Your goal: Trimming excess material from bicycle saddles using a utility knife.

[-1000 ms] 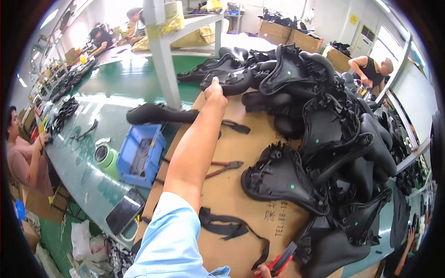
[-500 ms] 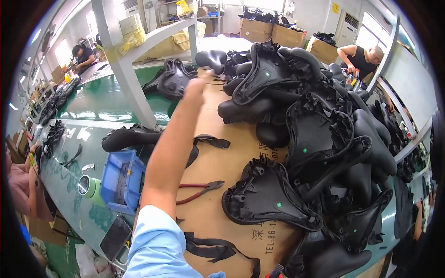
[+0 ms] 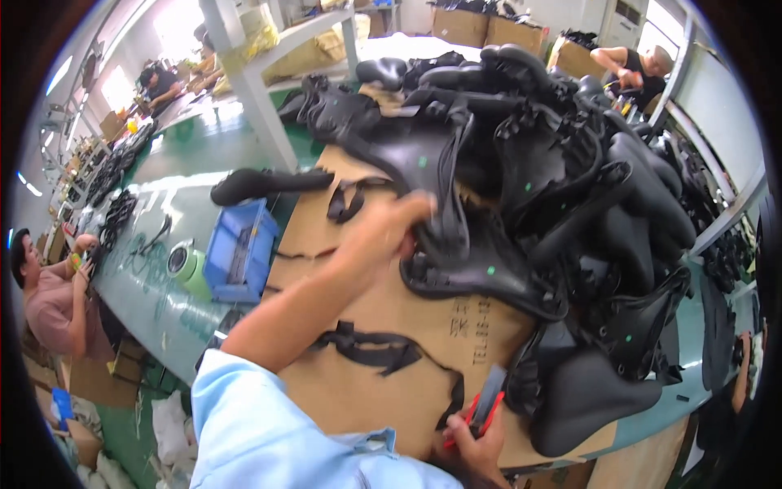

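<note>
My left hand (image 3: 399, 224), slightly blurred, closes on the narrow end of a black bicycle saddle (image 3: 399, 147), whose hollow underside faces up with a green dot on it. Its wide end reaches back toward the heap. Under that end, another upturned saddle (image 3: 489, 273) lies on the cardboard (image 3: 440, 342). Low in the view, my right hand (image 3: 481, 448) grips a red utility knife (image 3: 486, 403) with its grey blade pointing up. A red handle (image 3: 326, 253) shows behind my left forearm.
More black saddles (image 3: 562, 163) are heaped at the right. Black fabric scraps (image 3: 366, 346) lie on the cardboard. To the left are a blue bin (image 3: 238, 253), a light green cup (image 3: 189, 265) and a white post (image 3: 261, 106). Other people work at left and far right.
My left hand has come back nearer, bringing a saddle over the cardboard. My right hand with the knife has come into view. The view has shifted, and the red-handled pliers are now mostly hidden.
</note>
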A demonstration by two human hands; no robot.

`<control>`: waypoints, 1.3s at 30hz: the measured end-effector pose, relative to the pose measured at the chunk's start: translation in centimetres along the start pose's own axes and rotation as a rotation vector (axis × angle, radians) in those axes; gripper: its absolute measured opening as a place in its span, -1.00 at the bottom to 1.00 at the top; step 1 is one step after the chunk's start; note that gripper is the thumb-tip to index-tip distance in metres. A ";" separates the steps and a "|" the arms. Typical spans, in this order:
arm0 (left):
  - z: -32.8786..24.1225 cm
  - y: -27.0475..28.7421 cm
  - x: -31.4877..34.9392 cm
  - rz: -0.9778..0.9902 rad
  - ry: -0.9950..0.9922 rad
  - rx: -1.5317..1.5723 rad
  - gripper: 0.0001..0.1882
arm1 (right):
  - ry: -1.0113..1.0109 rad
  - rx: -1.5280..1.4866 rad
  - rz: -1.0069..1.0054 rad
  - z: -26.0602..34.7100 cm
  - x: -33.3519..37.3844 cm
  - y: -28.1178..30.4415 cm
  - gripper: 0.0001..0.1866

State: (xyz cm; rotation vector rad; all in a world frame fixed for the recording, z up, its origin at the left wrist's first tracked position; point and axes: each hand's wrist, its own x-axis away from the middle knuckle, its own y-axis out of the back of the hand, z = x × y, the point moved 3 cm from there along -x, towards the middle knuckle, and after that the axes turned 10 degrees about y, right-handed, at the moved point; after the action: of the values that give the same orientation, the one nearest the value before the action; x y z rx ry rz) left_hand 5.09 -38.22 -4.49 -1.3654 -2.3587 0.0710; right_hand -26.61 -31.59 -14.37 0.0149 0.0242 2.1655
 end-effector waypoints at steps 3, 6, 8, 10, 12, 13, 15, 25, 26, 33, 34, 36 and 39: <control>6.2 -0.7 11.6 -0.114 0.264 -0.092 -0.59 | -0.070 -0.284 -0.103 1.5 -1.5 -0.3 -0.58; 11.9 -2.5 17.2 -0.117 0.307 0.037 -0.62 | -0.075 -0.306 -0.027 3.6 -3.1 -0.7 -0.63; 13.9 -4.4 19.2 -0.096 0.377 0.120 -0.57 | 0.044 -0.061 0.034 2.9 -3.4 0.4 -0.72; 14.9 -4.2 20.3 0.028 0.537 0.021 -0.58 | -0.019 -0.054 0.057 4.0 -3.2 1.2 -0.74; 15.0 -4.0 21.1 0.162 0.686 -0.080 -0.59 | -0.099 0.133 0.141 3.5 -2.3 2.2 -0.73; 13.0 -4.6 21.3 0.302 0.371 -0.401 -0.62 | -0.108 0.139 0.135 3.6 -2.2 2.5 -0.73; 10.0 -5.6 21.5 0.066 -0.310 -0.769 -0.70 | -0.176 0.160 0.161 3.4 -1.5 2.9 -0.72; 10.9 -2.8 13.8 -0.608 -0.199 -0.591 -0.86 | 0.465 0.645 0.211 6.7 -3.7 0.5 -0.57; 11.1 -2.6 13.9 -0.593 -0.139 -0.454 -0.88 | 0.459 0.647 0.218 6.8 -4.3 0.1 -0.57; 11.3 -2.0 14.8 -0.616 -0.180 -0.321 -0.89 | 0.683 0.735 0.441 7.5 -7.2 -3.0 -0.42; 11.3 -1.9 14.9 -0.615 -0.192 -0.321 -0.89 | 0.677 0.736 0.452 7.6 -7.1 -3.1 -0.42; 11.3 -1.9 15.1 -0.624 -0.179 -0.270 -0.90 | 0.634 0.794 0.492 7.7 -6.7 -2.8 -0.44; 11.2 -1.7 15.1 -0.607 -0.194 -0.264 -0.90 | 0.550 0.608 0.502 7.5 -6.5 -1.9 -0.47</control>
State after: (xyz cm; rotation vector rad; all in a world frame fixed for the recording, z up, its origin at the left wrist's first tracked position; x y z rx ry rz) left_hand -7.09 -24.62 -9.37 -0.7077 -2.9268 -0.3045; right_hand -21.24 -35.83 -6.97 -0.2483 1.0903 2.5042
